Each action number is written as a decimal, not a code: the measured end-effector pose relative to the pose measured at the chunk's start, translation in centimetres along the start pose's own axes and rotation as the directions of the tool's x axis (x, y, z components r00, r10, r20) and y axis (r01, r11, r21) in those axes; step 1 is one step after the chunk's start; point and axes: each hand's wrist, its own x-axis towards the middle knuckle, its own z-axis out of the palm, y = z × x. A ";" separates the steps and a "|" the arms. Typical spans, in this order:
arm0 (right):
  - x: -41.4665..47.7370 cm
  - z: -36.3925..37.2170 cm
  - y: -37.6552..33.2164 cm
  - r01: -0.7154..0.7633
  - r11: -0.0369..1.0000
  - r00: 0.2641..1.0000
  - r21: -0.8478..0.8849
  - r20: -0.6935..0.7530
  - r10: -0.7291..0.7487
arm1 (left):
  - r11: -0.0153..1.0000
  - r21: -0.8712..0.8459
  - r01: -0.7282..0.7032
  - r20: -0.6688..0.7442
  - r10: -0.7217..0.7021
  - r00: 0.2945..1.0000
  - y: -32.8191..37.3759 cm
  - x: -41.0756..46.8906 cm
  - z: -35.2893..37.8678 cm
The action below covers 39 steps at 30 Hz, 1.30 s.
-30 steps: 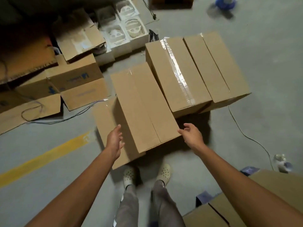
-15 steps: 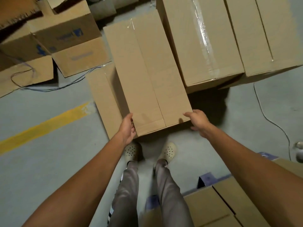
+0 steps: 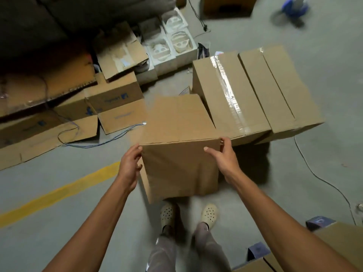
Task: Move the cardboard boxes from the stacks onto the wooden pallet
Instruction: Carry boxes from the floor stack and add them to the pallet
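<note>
Both hands clamp one cardboard box (image 3: 179, 154) by its near end: the left hand (image 3: 128, 169) pressed flat on its left side, the right hand (image 3: 222, 157) wrapped round its upper right corner. The box's long axis runs away from the person, far end towards the taped box (image 3: 225, 97) on the stack. No pallet is clearly visible; more boxes (image 3: 337, 238) sit at lower right.

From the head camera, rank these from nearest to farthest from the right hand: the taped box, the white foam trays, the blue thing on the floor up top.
1. Taped box, just beyond the right hand.
2. White foam trays, farther back, toward the left.
3. Blue thing, far top right corner.
</note>
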 end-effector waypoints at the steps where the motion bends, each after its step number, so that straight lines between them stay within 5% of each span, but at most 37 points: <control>1: -0.9 0.2 -1.0 0.039 0.999 0.999 0.009 -0.011 -0.039 | 0.999 -0.012 -0.036 0.021 0.036 0.999 1.2 -0.8 -0.5; 13: -15.9 5.3 -6.3 0.263 0.955 0.944 0.134 -0.238 -0.227 | 0.946 0.014 -0.323 0.249 0.309 0.918 8.7 -9.0 -8.6; 20: -26.5 11.0 -6.4 0.307 0.936 0.853 0.170 -0.486 -0.192 | 0.977 -0.195 0.089 0.585 0.043 0.810 11.1 -12.3 -16.7; 23: -31.3 13.1 -6.4 0.369 0.908 0.806 0.201 -0.556 -0.204 | 0.981 -0.142 0.132 0.653 -0.007 0.757 12.5 -13.6 -19.2; 30: -42.5 16.8 -3.9 0.423 0.884 0.688 0.199 -0.706 -0.170 | 0.977 0.156 -0.143 0.662 0.004 0.749 13.1 -20.3 -20.1; 39: -57.3 21.1 2.8 0.532 0.824 0.472 0.198 -0.877 -0.094 | 0.913 0.221 -0.343 0.775 0.049 0.630 10.0 -30.7 -22.3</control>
